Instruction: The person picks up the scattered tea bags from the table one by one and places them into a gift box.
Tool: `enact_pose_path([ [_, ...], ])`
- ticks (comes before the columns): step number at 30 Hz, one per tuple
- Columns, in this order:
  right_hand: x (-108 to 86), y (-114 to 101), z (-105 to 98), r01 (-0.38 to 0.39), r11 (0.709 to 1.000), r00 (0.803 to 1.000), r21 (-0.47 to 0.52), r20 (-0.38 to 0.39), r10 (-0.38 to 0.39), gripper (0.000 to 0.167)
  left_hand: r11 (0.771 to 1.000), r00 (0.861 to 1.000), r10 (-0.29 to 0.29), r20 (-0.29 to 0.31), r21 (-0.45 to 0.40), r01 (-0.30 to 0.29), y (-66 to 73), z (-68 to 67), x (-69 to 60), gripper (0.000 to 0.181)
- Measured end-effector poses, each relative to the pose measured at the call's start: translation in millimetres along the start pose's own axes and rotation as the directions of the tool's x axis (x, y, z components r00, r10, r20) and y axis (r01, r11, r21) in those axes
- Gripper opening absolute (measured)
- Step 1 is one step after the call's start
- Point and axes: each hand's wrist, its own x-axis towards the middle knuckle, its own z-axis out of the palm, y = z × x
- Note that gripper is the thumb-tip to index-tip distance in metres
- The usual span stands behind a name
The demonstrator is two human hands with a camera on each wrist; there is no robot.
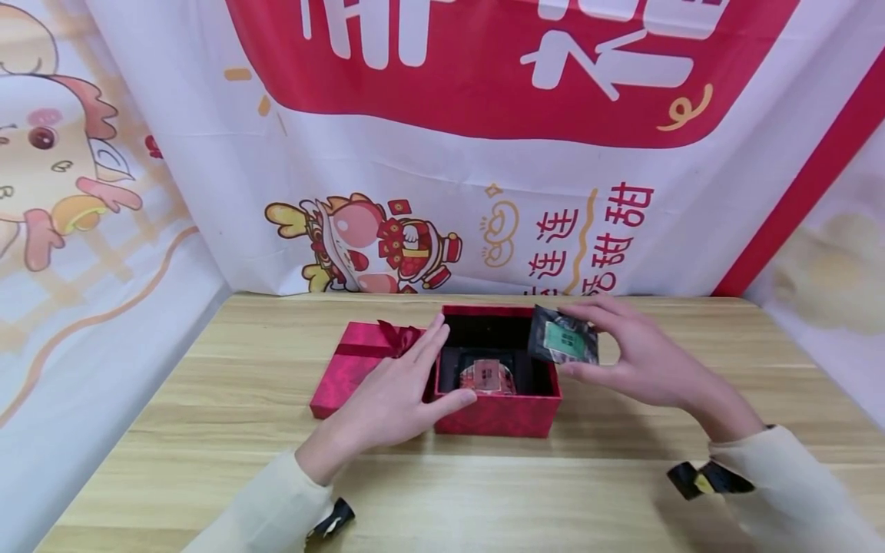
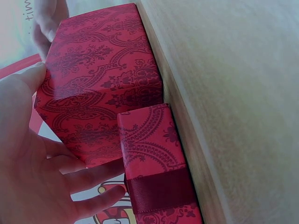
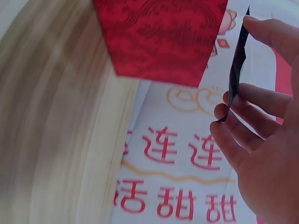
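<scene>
A red patterned gift box (image 1: 494, 417) with a black inside stands uncovered on the table. In it lies a packet with a reddish label (image 1: 487, 375). Above the box's right side, my right hand (image 1: 639, 357) pinches a flat black packet with a green label (image 1: 564, 340) between thumb and fingers; the right wrist view shows this black packet (image 3: 237, 63) edge-on. My left hand (image 1: 387, 395) rests at the box's left side, its fingers mostly straight and its thumb at the front rim. Beside the box, partly behind that hand, is the red lid (image 1: 353, 369) with a dark red ribbon bow.
The wooden table (image 1: 498, 499) reaches back to a white printed cloth (image 1: 415, 161) with red lettering and cartoon figures. More printed cloth (image 1: 159, 307) hangs on the left. A black strap (image 1: 712, 480) shows at the right sleeve.
</scene>
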Motion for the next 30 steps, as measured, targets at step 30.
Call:
enact_pose_path([
  [30, 46.6, -24, 56, 0.129, 0.992, 0.991, -0.003, 0.046, -0.129, 0.076, 1.000, 1.000, 0.000, 0.005, 0.007, 0.000, -0.2, -0.9, -0.8, 0.108],
])
